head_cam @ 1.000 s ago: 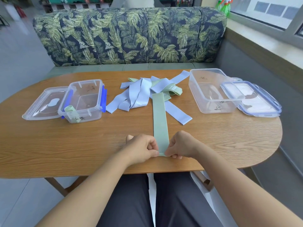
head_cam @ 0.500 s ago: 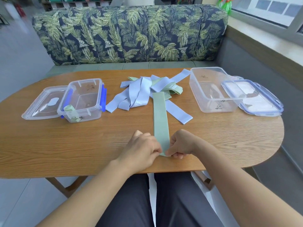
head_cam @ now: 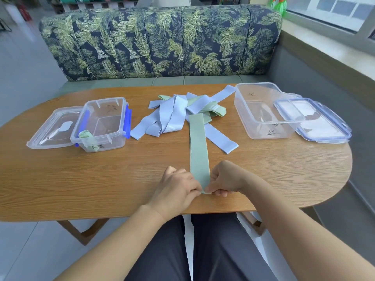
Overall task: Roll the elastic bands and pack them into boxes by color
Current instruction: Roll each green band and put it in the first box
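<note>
A flat green elastic band point(head_cam: 198, 151) lies lengthwise on the wooden table point(head_cam: 101, 179), running from the pile toward me. My left hand point(head_cam: 176, 189) and my right hand point(head_cam: 225, 178) pinch its near end from either side, fingertips almost meeting. Behind it sits a tangled pile of light blue bands point(head_cam: 168, 116) mixed with green ones point(head_cam: 217, 111). The clear box on the left point(head_cam: 101, 124), with blue clips, holds one rolled green band point(head_cam: 86, 135). The clear box on the right point(head_cam: 263, 110) has nothing in it.
A clear lid point(head_cam: 50, 130) lies left of the left box. A blue-rimmed lid point(head_cam: 316, 120) leans on the right box. A leaf-patterned sofa point(head_cam: 160, 41) stands behind the table, a window ledge at the right. The near table edge is just below my hands.
My left hand has shifted slightly over the band's near end, its fingers closing in on the edge. The right hand stays put on the band.
</note>
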`<control>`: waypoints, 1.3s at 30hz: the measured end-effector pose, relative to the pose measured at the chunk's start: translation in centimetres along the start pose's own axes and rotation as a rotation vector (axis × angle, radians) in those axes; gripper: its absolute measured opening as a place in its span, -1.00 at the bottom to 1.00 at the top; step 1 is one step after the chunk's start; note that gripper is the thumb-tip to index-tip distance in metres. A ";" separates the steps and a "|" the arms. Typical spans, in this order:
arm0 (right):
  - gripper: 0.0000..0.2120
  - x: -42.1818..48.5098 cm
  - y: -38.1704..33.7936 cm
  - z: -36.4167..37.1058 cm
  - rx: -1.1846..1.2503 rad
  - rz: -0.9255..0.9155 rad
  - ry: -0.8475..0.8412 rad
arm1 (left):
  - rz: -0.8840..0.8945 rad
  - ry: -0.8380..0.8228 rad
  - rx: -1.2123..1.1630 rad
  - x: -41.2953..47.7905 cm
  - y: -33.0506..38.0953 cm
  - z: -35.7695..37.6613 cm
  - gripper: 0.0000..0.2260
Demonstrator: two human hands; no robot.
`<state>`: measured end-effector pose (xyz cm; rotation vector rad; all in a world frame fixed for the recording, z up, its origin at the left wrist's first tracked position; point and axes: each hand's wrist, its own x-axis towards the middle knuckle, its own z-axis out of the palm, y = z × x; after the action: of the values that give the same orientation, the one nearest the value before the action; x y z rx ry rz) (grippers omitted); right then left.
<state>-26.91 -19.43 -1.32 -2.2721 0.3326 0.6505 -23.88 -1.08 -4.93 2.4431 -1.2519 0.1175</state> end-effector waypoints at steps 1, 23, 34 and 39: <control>-0.78 -0.3 0.2 0.1 0.011 -0.020 0.017 | -0.018 -0.013 -0.030 0.0 0.0 -0.1 -0.88; -0.94 -1.2 2.1 3.1 -0.252 -0.438 0.410 | 0.069 0.026 0.003 0.2 -0.7 0.2 -0.87; -0.90 -1.6 1.7 2.8 -0.267 -0.411 0.371 | -0.014 -0.030 -0.081 0.4 -1.0 0.1 -0.86; -0.89 -1.4 1.4 2.3 -0.281 -0.371 0.316 | -0.105 -0.060 -0.153 0.3 -1.0 0.1 -0.89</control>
<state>-29.51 -18.68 -2.79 -2.6158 -0.0415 0.1519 -22.88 -0.81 -5.23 2.3891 -1.1103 -0.0786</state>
